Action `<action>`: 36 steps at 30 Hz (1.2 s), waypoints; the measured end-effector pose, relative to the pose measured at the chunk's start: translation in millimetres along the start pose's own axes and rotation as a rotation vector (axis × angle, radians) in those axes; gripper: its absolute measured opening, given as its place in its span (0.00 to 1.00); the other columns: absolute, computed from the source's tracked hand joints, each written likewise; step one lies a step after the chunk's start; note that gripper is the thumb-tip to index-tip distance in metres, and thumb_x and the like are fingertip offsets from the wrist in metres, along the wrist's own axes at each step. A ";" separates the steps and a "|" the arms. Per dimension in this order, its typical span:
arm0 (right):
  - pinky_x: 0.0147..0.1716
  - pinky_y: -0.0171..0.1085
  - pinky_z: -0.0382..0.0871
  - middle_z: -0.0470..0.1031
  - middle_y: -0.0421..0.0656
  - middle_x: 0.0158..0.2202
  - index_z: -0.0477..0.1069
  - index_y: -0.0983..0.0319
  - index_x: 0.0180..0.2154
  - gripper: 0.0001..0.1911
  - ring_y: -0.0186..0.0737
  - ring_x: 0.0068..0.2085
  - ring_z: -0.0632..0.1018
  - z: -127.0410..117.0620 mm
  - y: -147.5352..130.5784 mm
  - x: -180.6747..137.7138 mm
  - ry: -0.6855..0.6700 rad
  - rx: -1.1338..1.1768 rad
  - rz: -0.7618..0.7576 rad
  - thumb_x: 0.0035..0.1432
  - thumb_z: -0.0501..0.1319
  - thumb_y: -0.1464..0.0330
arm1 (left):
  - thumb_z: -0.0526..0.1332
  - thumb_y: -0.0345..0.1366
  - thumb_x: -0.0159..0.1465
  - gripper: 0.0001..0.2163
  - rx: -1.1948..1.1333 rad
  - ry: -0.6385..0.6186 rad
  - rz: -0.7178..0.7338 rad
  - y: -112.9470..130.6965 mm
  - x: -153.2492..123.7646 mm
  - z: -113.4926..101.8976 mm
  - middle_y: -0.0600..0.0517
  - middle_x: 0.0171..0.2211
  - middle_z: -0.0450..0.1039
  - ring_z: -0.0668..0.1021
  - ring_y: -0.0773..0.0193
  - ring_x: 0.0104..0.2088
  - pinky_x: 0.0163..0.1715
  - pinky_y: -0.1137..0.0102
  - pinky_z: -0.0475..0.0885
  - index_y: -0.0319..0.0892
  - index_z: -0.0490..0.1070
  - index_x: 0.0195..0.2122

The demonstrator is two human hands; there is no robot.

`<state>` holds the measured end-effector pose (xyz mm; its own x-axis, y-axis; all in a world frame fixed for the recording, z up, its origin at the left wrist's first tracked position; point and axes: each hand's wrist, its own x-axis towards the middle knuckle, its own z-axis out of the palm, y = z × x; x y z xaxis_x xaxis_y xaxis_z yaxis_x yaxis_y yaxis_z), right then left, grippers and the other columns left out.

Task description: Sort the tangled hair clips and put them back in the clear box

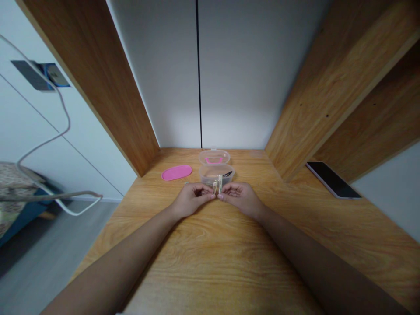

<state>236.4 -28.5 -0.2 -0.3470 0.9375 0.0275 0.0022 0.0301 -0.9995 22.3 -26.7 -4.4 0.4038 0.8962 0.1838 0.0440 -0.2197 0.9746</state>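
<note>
In front of a clear plastic box [206, 174], my two hands are close together above the wooden table. My left hand [193, 199] is closed, its thumb and fingertips pinching a small pale gold hair clip [214, 187]. A longer pale hair clip [220, 181] stands upright in the pinch of my right hand [242, 197]. The two clips are side by side; whether they touch I cannot tell. A dark, slim item [227, 174] lies in the box, whose clear lid [215, 154] with a pink handle is tipped back. My hands partly hide the box's front.
A pink oval piece [176, 173] lies left of the box on the wooden table [203, 262]. Off to the right rests a phone or tablet [333, 179] with a dark screen. Wooden panels [315, 87] rise on both sides, and a white cable [64, 109] hangs at left.
</note>
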 end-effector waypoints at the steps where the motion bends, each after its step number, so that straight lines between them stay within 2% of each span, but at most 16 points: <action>1: 0.36 0.36 0.72 0.79 0.39 0.29 0.76 0.62 0.29 0.18 0.35 0.30 0.78 0.0 0.0 -0.1 0.000 -0.004 0.000 0.39 0.78 0.60 | 0.71 0.43 0.58 0.13 -0.001 0.000 0.000 0.5 -0.1 0.2 0.48 0.32 0.81 0.77 0.67 0.30 0.35 0.73 0.70 0.37 0.80 0.35; 6: 0.37 0.37 0.73 0.80 0.40 0.30 0.76 0.62 0.30 0.18 0.37 0.32 0.79 0.0 0.3 -0.7 -0.010 -0.045 -0.017 0.41 0.77 0.58 | 0.72 0.44 0.57 0.14 0.008 0.004 -0.015 0.4 -0.6 1.4 0.48 0.32 0.81 0.78 0.66 0.30 0.35 0.72 0.71 0.36 0.80 0.35; 10: 0.36 0.38 0.74 0.80 0.41 0.31 0.76 0.62 0.31 0.16 0.37 0.32 0.79 0.6 3.6 -1.5 -0.033 -0.114 -0.050 0.47 0.74 0.58 | 0.72 0.44 0.57 0.14 0.000 0.004 -0.030 0.1 -0.9 1.1 0.47 0.32 0.81 0.78 0.65 0.31 0.36 0.71 0.71 0.36 0.80 0.35; 15: 0.29 0.34 0.68 0.78 0.40 0.29 0.78 0.62 0.34 0.13 0.36 0.29 0.76 0.4 6.5 -3.3 -0.037 -0.253 -0.092 0.53 0.69 0.59 | 0.72 0.45 0.57 0.15 -0.008 -0.009 -0.034 2.3 -1.2 0.6 0.47 0.33 0.81 0.79 0.65 0.32 0.36 0.71 0.72 0.37 0.80 0.35; 26: 0.27 0.32 0.63 0.76 0.39 0.27 0.78 0.62 0.33 0.09 0.34 0.27 0.72 2.7 0.3 -6.9 -0.081 -0.369 -0.094 0.54 0.67 0.62 | 0.72 0.46 0.56 0.16 -0.025 -0.008 -0.035 1.4 -0.2 1.0 0.48 0.30 0.80 0.77 0.67 0.30 0.34 0.72 0.70 0.36 0.78 0.33; 36: 0.31 0.34 0.67 0.76 0.39 0.27 0.76 0.61 0.31 0.04 0.36 0.29 0.73 3.7 -10.3 -12.6 -0.130 -0.473 -0.178 0.56 0.64 0.68 | 0.74 0.48 0.52 0.18 -0.177 0.116 -0.045 14.2 1.6 1.1 0.51 0.27 0.78 0.76 0.68 0.27 0.33 0.73 0.71 0.37 0.76 0.29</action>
<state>237.2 -41.9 9.7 -0.4945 0.8534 0.1648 0.3455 0.3670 -0.8637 24.6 -28.8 9.5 0.2967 0.9442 0.1428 -0.1057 -0.1161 0.9876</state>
